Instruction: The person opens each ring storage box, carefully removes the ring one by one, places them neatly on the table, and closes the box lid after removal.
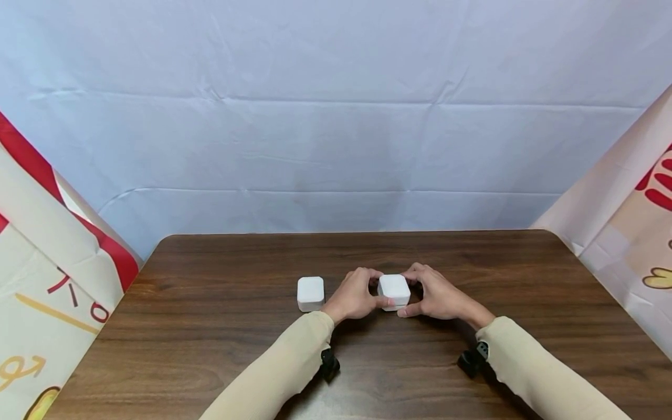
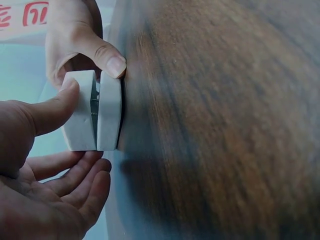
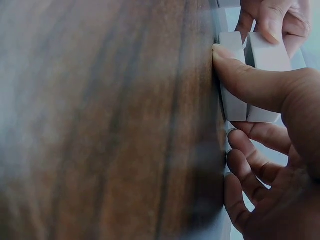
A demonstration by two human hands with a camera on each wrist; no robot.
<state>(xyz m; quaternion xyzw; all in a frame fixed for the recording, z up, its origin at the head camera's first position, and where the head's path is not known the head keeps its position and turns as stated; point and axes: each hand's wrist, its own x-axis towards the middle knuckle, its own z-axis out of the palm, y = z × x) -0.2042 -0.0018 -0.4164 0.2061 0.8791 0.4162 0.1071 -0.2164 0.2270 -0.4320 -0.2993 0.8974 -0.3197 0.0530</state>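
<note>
From overhead, the left hand (image 1: 357,296) and right hand (image 1: 440,294) grip opposite sides of a white box (image 1: 394,286) lying on the wooden table (image 1: 210,326), squarish top upward, neither side plainly longer; a second white box (image 1: 311,293) sits left of them. By the left wrist, a narrow wedge parts lid (image 2: 81,122) from base (image 2: 109,117); red characters (image 2: 36,13) behind seem too cut off to read. By the right wrist, the right thumb (image 3: 250,82) crosses the base.

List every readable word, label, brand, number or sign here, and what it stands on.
No word or number reads clearly.
Left printed cloth: an orange arrow; red marks, unreadable.
Right printed cloth: red shapes, cut off.
Pale cloth, left wrist view: red characters, cut off, unreadable.
Held white box and other white box: none visible.
</note>
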